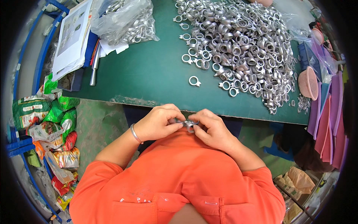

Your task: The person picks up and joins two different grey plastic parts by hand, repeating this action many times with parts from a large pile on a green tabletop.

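Between my two hands, just off the near edge of the green table [149, 80], is a small grey metal ring clamp [190, 128]. My left hand [161, 123] pinches it from the left with thumb and fingers. From the other side my right hand [212, 128] grips it the same way. Fingertips cover part of the ring, and its fine details are blurred. Beyond my right hand a large heap of similar metal rings [242, 48] covers the table's right side. One loose ring [194, 81] lies apart, nearer to me.
A clear plastic bag [125, 22] of metal parts sits at the back left, beside printed papers [71, 41] and a metal-handled tool [94, 69]. A pink basket [308, 83] stands at the right edge. Colourful packages [56, 127] fill a blue-framed rack on the left.
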### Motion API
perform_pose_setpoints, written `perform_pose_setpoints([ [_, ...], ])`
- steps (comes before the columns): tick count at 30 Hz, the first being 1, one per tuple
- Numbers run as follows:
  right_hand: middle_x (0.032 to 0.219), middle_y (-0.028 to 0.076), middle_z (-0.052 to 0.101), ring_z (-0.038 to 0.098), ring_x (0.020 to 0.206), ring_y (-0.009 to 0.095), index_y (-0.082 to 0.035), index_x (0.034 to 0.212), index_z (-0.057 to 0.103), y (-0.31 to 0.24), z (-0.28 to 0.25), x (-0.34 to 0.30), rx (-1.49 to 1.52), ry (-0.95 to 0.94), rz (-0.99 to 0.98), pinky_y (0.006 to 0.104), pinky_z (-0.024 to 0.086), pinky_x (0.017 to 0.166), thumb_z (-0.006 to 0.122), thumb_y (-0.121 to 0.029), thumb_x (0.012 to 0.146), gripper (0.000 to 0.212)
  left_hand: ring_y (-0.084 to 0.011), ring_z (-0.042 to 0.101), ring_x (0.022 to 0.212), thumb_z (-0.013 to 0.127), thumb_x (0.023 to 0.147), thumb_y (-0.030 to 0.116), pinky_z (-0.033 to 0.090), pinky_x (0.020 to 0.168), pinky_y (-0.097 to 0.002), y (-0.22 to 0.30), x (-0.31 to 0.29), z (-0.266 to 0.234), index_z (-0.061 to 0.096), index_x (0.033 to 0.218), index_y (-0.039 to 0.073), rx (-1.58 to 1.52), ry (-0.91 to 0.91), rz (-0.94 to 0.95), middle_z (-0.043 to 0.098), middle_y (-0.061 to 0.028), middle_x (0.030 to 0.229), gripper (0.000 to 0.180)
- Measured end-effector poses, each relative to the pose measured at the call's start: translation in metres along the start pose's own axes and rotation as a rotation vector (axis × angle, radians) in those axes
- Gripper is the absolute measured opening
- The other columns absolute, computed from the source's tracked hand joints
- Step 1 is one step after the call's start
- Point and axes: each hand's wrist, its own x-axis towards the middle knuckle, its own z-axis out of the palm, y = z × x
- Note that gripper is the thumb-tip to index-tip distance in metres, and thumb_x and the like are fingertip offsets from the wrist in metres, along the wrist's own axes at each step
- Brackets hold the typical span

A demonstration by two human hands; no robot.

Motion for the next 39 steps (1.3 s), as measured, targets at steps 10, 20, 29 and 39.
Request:
perform_pose_setpoints([
  [10, 0.096, 0.011, 0.056, 0.053, 0.091, 0.033, -0.003, 0.101, 0.061, 0.034, -0.055, 0.051, -0.880, 0.511, 0.025, 0.0429, 0.041, 0.083, 0.071, -0.011, 0.076, 0.028, -0.0128, 0.057, 0.072, 0.067, 0.079, -0.002, 0.047, 0.064, -0.0250, -0.013, 0.079, 0.010, 0.060, 0.107, 0.002, 0.426, 0.484, 0.407, 0.056, -0.0076, 0.098, 0.030],
  [20, 0.089, 0.009, 0.063, 0.061, 0.072, 0.011, 0.000, 0.118, 0.054, 0.021, -0.037, 0.033, 0.549, 0.337, 0.177, 0.0215, 0.047, 0.057, 0.058, -0.004, 0.091, 0.028, -0.0103, 0.059, 0.078, 0.059, 0.093, 0.014, 0.052, 0.073, -0.0256, -0.015, 0.055, 0.007, 0.057, 0.112, 0.000, -1.101, 0.036, -0.128, 0.065, -0.0087, 0.096, 0.024],
  [29, 0.095, 0.013, 0.063, 0.062, 0.076, 0.024, -0.003, 0.083, 0.059, 0.004, -0.018, 0.027, -0.096, 0.205, -0.291, 0.0310, 0.051, 0.068, 0.059, 0.013, 0.071, 0.020, -0.0075, 0.059, 0.074, 0.063, 0.089, 0.008, 0.051, 0.066, -0.0232, -0.007, 0.026, -0.003, 0.064, 0.100, -0.001, -0.863, -0.058, -0.066, 0.065, -0.0054, 0.092, 0.014],
  [39, 0.103, 0.013, 0.058, 0.056, 0.090, 0.032, -0.003, 0.099, 0.061, 0.011, -0.023, 0.043, -0.616, 0.288, -0.325, 0.0407, 0.046, 0.076, 0.058, 0.006, 0.073, 0.028, -0.0189, 0.055, 0.064, 0.065, 0.080, 0.002, 0.047, 0.060, -0.0302, -0.003, 0.025, -0.010, 0.064, 0.091, 0.002, 0.265, 0.249, 0.220, 0.057, -0.0087, 0.085, 0.011],
])
